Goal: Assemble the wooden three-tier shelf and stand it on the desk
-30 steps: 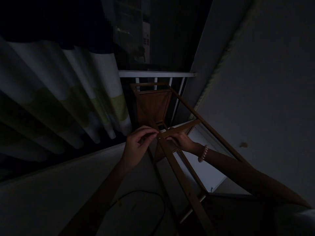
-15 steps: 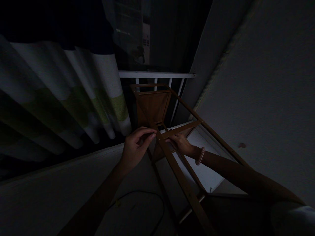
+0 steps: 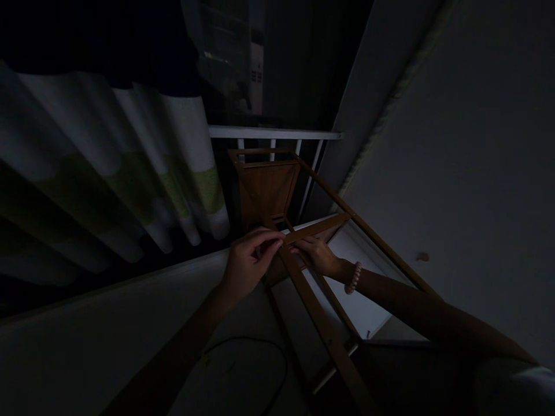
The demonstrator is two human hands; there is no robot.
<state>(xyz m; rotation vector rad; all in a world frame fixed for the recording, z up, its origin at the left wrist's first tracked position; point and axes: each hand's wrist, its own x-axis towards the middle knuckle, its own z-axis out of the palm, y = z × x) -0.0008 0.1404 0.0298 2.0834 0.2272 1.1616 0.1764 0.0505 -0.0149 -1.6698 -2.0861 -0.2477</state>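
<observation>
A brown wooden frame (image 3: pixel 310 297), like a shelf unit on its side, stretches from the window side toward me, with a crossbar (image 3: pixel 319 227) joining two of its long rails. My left hand (image 3: pixel 248 261) pinches thumb and forefinger together right at the joint of crossbar and rail; anything between the fingertips is too small to make out. Under the crossbar, my right hand (image 3: pixel 318 254) has its fingers curled close to the inner side of the same joint. Its fingertips are partly hidden, and a beaded bracelet (image 3: pixel 353 278) circles that wrist.
A white, green and dark blue curtain (image 3: pixel 173 156) hangs at the left. White railing (image 3: pixel 277 134) crosses the dark window behind the frame. A white board (image 3: pixel 364 300) lies beneath the right forearm, with a small screw-like piece (image 3: pixel 368 334) at its corner. A black cable (image 3: pixel 260 339) curves over the floor.
My left hand has shifted slightly right, its pinched fingertips now over the joint instead of at its left edge. My right hand stays nearly in place.
</observation>
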